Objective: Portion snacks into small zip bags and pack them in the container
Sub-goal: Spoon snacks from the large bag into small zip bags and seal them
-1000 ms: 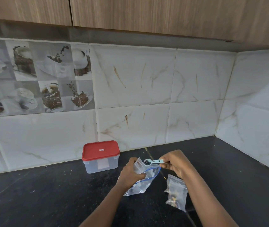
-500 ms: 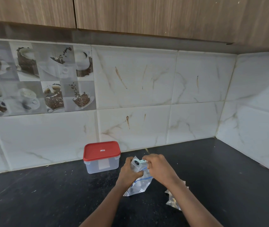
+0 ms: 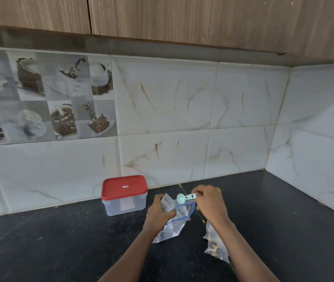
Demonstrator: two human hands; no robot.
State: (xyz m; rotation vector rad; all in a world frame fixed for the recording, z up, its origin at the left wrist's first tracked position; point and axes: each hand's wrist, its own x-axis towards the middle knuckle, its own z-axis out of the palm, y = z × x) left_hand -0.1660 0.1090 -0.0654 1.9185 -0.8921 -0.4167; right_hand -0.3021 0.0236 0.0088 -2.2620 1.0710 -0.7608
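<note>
My left hand grips a clear zip bag with a blue zip line, holding it upright on the black counter. My right hand pinches the handle of a small pale green scoop, whose round bowl is turned over above the bag's mouth. Another small clear bag with brown snacks inside lies on the counter under my right forearm, partly hidden. A clear plastic container with a red lid on it stands to the left, near the wall.
The black counter runs left and right, bounded by tiled walls at the back and on the right, which meet in a corner at the far right. Wooden cabinets hang overhead.
My right hand dipped the scoop down to the bag's mouth, then lifted it back up; the scoop's bowl now faces down. The left hand kept hold of the bag.
</note>
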